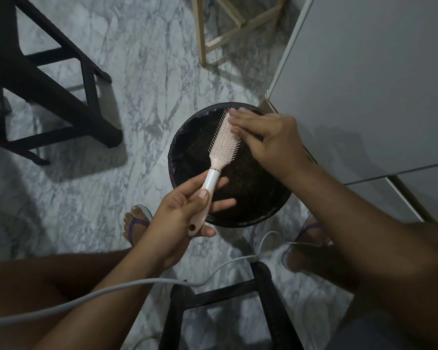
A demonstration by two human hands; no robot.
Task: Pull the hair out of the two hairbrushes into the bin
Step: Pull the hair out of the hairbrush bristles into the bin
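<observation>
One hairbrush (pixel 219 147) is seen, pale pink with a white band on its handle; a second brush is not shown in this view. One round black bin (pixel 238 215), lined with a dark bag, is set on the marble-patterned floor (pixel 137 72), just beside a grey cabinet (pixel 377 84). Two hands are counted, and two feet in purple-strapped sandals, one at each side of the bin. Two dark stools are seen: one stool (pixel 36 79) at the upper left and another stool (pixel 225 299) at the bottom edge. One pale wooden frame (pixel 225 29) is placed at the top, and one grey cable (pixel 137 284) is trailed across the lower part of the view.

The brush is held over the open bin, bristles facing up and to the right, its head tilted away from the person. Its handle is gripped by the left hand (pixel 187 213): the thumb is pressed on top of the handle and the fingers are curled loosely beneath it, with two fingertips left extended past the handle. The right hand (pixel 268 140) is kept mostly open, fingers held together and nearly straight, and laid against the bristles at the far end of the brush head. Whether any hair is pinched between those fingers cannot be told.
</observation>
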